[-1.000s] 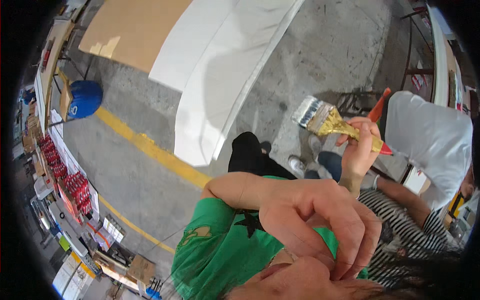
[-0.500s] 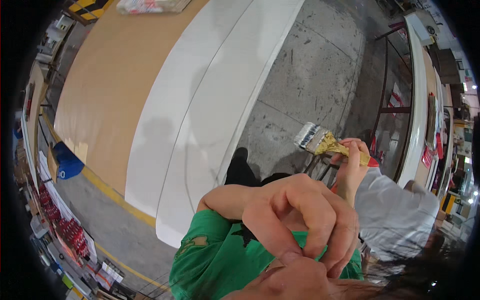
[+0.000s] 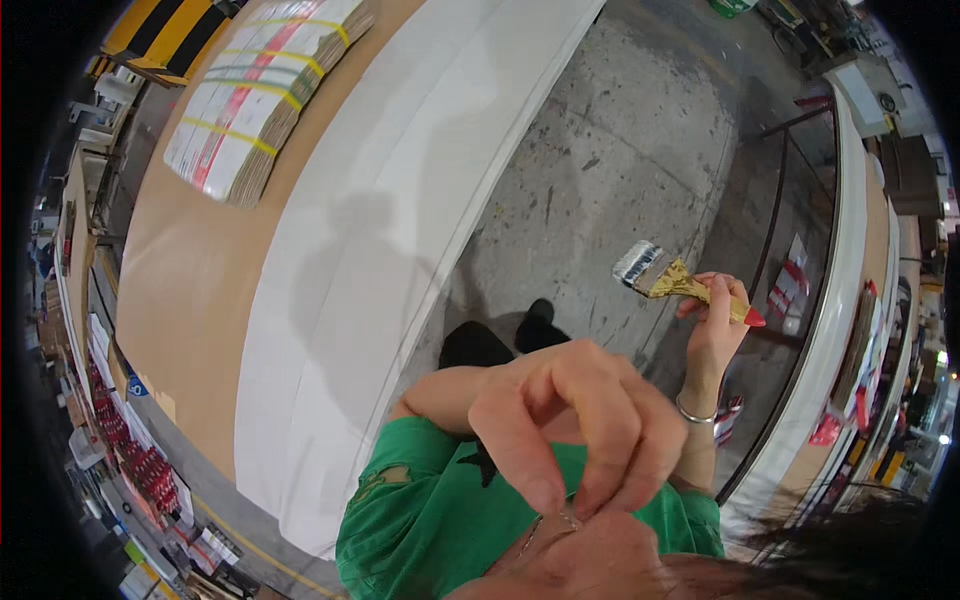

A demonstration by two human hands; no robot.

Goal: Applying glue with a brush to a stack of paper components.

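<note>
My right hand (image 3: 715, 325) is raised at the right and holds a flat paintbrush (image 3: 665, 277) by its red handle. The brush has a gold ferrule, and its pale bristles point up and left over the concrete floor. My left hand (image 3: 575, 430) is close under the camera, in front of my green shirt (image 3: 430, 520). Its fingertips pinch a thin chain (image 3: 545, 530) at my neck. A silver bangle sits on my right wrist. My black shoes (image 3: 500, 335) show below on the floor.
A long white panel (image 3: 400, 230) lies beside a brown board (image 3: 190, 280) at the left. A strapped stack of flat cartons (image 3: 260, 90) rests on the board. A white counter with a dark metal frame (image 3: 835, 300) curves along the right. Cluttered shelves (image 3: 110, 440) line the far left.
The view has swung across the floor, bringing the carton stack in. A person in a white top, seen a second ago at the right, is out of view. My right hand keeps the brush.
</note>
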